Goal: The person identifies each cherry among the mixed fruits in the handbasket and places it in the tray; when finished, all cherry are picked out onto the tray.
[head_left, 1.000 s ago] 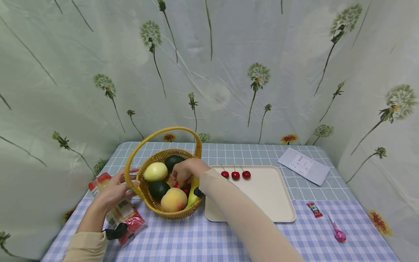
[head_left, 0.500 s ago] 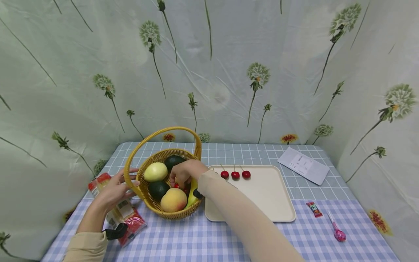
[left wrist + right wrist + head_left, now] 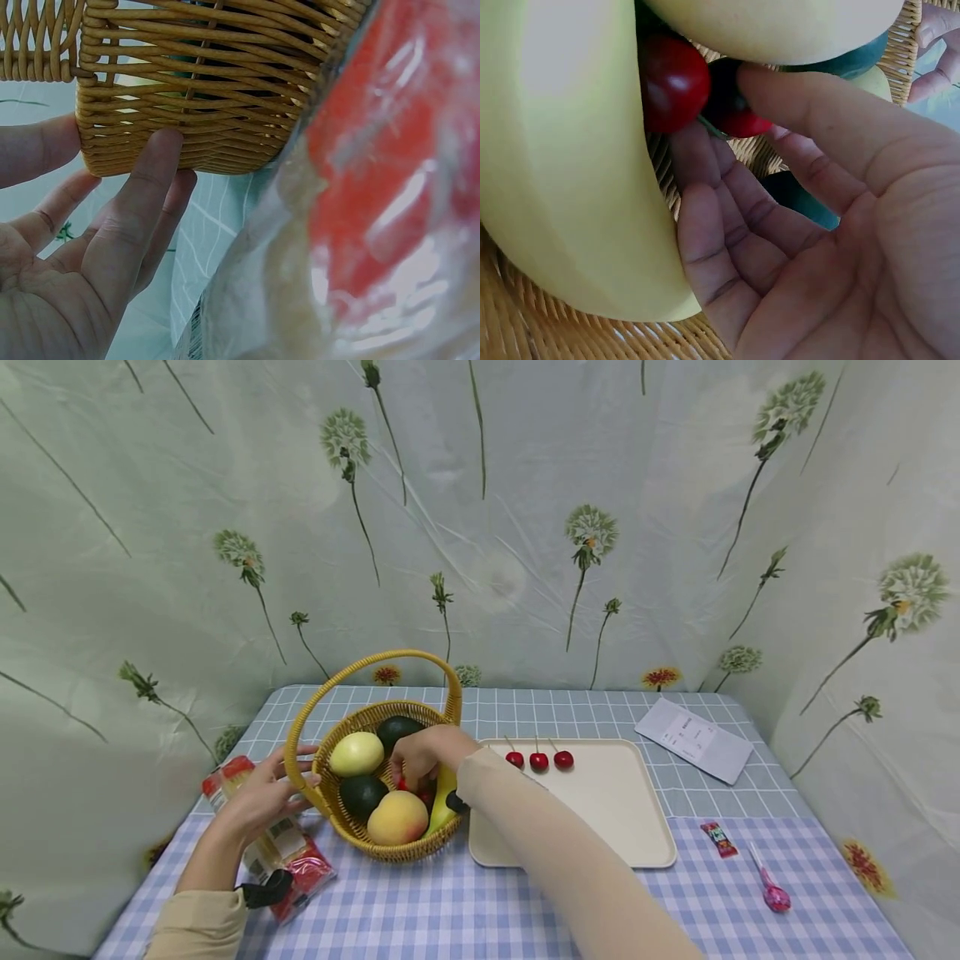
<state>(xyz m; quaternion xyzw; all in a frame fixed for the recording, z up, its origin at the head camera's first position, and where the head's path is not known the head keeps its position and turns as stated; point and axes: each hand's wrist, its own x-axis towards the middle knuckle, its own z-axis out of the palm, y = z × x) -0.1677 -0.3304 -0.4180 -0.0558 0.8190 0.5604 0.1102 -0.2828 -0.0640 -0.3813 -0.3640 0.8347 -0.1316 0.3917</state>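
A yellow wicker basket (image 3: 401, 853) with a tall handle holds a peach (image 3: 397, 818), a banana (image 3: 441, 814), a pale yellow-green oval fruit (image 3: 357, 754) and dark green fruits (image 3: 362, 796). My right hand (image 3: 416, 756) reaches inside; its thumb and a finger pinch a dark red cherry (image 3: 742, 124), partly hidden by the thumb. Beside that lies another red cherry (image 3: 676, 82), against the banana. With extended fingers, my left hand (image 3: 90, 262) touches the basket's outer left side. Three stemmed cherries (image 3: 538, 762) lie on a cream tray (image 3: 600, 827).
Under my left forearm lies a clear plastic packet (image 3: 303, 868) with red print. Right of the tray are a small red candy wrapper (image 3: 720, 841), a pink lollipop (image 3: 776, 897) and a pale labelled pouch (image 3: 696, 739). Floral fabric (image 3: 502, 527) hangs behind the table.
The right fingers have shifted slightly within the basket around the red cherry. My left hand, the basket and the tray stay where they were.
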